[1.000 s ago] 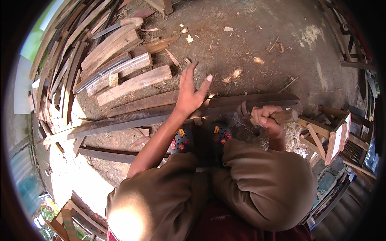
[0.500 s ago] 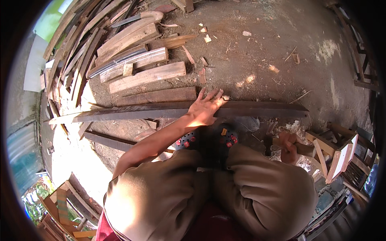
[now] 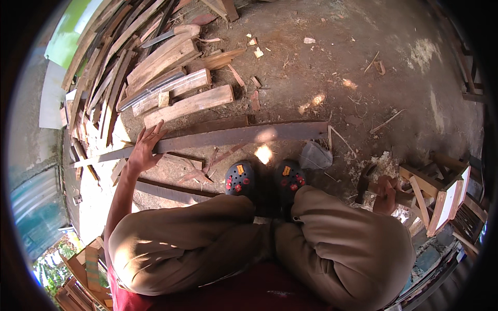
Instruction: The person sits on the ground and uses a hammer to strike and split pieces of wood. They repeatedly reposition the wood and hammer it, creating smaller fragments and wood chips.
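My left hand (image 3: 144,151) is open, fingers spread, resting on the left part of a long dark wooden plank (image 3: 223,137). The plank lies crosswise on the ground just beyond my clogs. Its right end stops a little right of my right clog. On the right, beside my knee, my right hand (image 3: 385,195) is closed around the wooden handle of a hammer (image 3: 364,183) with a dark, curved head. The right hand is in shade, so its fingers show only in part.
Cut boards (image 3: 189,105) and a pile of long wood strips (image 3: 106,67) lie at the upper left. A wooden frame (image 3: 433,199) stands right of my right hand. A greyish plastic piece (image 3: 315,155) lies by my right clog (image 3: 290,177). Wood scraps dot the dirt floor.
The plank's right end has shifted left. My left hand has moved from its middle toward its left part. My right hand still holds the hammer by my knee.
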`<state>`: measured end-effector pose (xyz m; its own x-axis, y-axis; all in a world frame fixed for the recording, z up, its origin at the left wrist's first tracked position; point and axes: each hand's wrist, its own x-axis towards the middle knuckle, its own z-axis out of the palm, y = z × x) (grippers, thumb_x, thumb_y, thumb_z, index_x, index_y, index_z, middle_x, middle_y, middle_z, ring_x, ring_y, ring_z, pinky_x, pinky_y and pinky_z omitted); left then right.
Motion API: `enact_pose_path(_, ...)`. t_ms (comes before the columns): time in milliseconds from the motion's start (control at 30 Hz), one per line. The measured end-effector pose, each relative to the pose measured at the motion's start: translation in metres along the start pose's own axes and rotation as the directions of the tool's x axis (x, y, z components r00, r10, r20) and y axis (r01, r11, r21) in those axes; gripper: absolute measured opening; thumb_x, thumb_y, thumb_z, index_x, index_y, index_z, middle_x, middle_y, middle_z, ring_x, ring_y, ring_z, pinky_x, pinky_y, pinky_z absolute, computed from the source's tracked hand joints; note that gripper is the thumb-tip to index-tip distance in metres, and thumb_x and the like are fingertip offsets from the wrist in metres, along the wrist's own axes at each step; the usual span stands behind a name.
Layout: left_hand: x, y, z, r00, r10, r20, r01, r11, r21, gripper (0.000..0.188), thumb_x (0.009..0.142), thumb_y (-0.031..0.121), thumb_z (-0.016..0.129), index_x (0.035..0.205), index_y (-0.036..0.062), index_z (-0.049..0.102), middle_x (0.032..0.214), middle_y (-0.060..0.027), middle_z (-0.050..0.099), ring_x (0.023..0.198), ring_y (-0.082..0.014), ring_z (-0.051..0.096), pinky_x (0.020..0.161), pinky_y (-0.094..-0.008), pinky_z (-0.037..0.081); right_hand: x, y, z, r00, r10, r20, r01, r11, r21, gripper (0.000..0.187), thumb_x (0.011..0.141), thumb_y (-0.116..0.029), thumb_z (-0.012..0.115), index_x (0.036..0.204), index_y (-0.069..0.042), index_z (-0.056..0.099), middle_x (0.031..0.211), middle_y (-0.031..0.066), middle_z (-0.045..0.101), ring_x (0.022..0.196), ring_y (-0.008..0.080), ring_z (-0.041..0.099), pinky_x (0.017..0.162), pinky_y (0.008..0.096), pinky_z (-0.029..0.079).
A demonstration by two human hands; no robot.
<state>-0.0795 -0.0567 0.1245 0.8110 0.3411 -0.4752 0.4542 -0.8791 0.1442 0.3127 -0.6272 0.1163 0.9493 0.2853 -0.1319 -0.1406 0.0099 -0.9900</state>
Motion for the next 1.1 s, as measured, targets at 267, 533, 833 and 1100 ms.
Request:
enact_pose_path(267,-0.048,-0.074,0.106,0.957,-0.288,0.033,0.285,0.956,0.075,0.062,0.076,0.012,0.08,0.135,0.0113,0.058,0.164,-0.0036,0.034,0.144,-0.0271,0.043,0.123,-0.0512,0.026,0.033,-0.008,0.094,0.935,-0.159,0.317,0.241,0.941,-0.237,0.024,0.103,-0.007,0.05,0.079,-0.006,0.046,0.083,0.0066,0.055,0.085,0.0171,0.053,0.082,0.0313,0.043)
enact_pose_path(533,-0.081,-0.11,0.103,0.882,-0.449,-0.141,0.465,0.877,0.12,0.065,0.079,0.019,0.082,0.138,0.0128,0.055,0.162,-0.0062,0.037,0.145,-0.0295,0.04,0.122,-0.0527,0.023,0.059,0.006,0.158,0.869,-0.09,0.486,0.442,0.58,-0.684,0.038,0.101,-0.042,0.061,0.116,-0.009,0.07,0.108,0.0158,0.066,0.101,0.034,0.065,0.093,0.0406,0.05)
enact_pose_path(833,0.055,0.104,0.072,0.972,0.193,-0.135,-0.211,0.968,-0.135,0.098,0.076,0.064,0.076,0.152,0.0122,0.041,0.162,-0.0113,0.036,0.149,-0.0302,0.035,0.125,-0.0554,0.019,0.062,0.039,0.182,0.702,0.545,0.458,-0.108,0.717,-0.688,0.04,0.099,-0.032,0.067,0.133,-0.012,0.063,0.108,0.012,0.069,0.1,0.0239,0.069,0.085,0.0382,0.056)
enact_pose_path(1100,0.093,0.153,0.132,0.942,0.28,-0.187,-0.286,0.958,-0.006,0.072,0.08,0.036,0.077,0.14,0.0061,0.051,0.159,-0.0115,0.04,0.145,-0.0259,0.041,0.122,-0.0441,0.03,0.05,0.048,0.178,0.517,0.746,0.42,-0.772,0.618,-0.147,0.03,0.1,-0.02,0.062,0.124,-0.002,0.06,0.103,0.0125,0.064,0.092,0.0223,0.067,0.087,0.0399,0.058)
